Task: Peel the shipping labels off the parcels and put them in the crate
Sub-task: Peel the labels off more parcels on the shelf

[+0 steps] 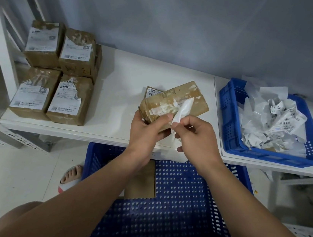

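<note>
At the counter's (120, 85) front edge, our left hand (146, 126) grips a parcel (191, 101). Our right hand (196, 138) pinches its half-peeled label (183, 110). Bare counter lies on both sides.

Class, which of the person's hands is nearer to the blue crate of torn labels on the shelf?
Right. The right hand, pinching the label, is nearer to the crate, on its left side; the left hand grips the parcel farther left.

A parcel-handling storeroom. Taped brown parcels (58, 71) with shipping labels stack at left on a white metal shelf (121, 74). Blue perforated crates (229, 116) hold torn labels at right.
</note>
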